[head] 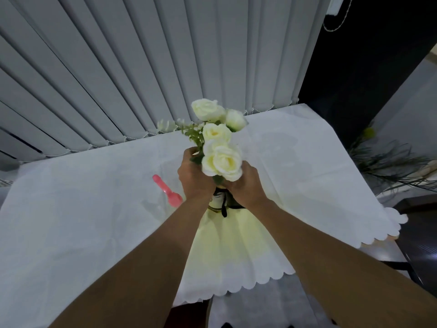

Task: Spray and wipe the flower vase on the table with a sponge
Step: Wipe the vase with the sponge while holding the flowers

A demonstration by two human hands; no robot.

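A bunch of white roses [221, 159] with green leaves stands in a vase [218, 201] with a dark ribbon at its neck, in the middle of a table under a white cloth [94, 221]. My left hand [195, 178] grips the stems and vase neck from the left. From the right, my right hand [244, 185] closes around the same spot. Most of the vase is hidden under my hands and forearms. A clear spray bottle with a pink trigger head [166, 189] stands just left of the vase. No sponge is in view.
Grey vertical blinds [142, 67] hang behind the table's far edge. At the right, beyond the table corner, lies a dark plant with thin fronds [387, 162]. The cloth's scalloped hem [236, 287] hangs over the near edge, above a pale yellow patch of light.
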